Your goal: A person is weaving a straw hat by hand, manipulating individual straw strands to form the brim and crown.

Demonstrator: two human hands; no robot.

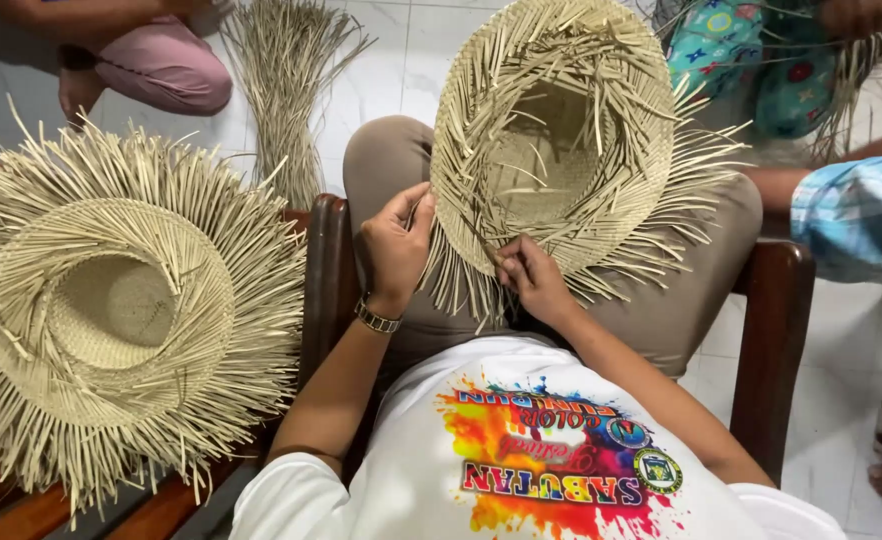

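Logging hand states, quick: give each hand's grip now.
Left hand: closed, pinching the brim edge of the unfinished woven straw hat.
Right hand: closed on loose straw strands at the brim.

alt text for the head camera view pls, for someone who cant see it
Seen from above, a seated person's left hand and right hand grip the loose strips at the brim of an unfinished woven straw hat on their lap. A second unfinished hat lies on a wooden bench to the left.

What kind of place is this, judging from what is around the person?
Probably a home or small workshop for hand weaving. Both hands, left hand and right hand, work an unfinished pale straw hat; a second unfinished straw hat and a bundle of loose straw strips lie nearby.
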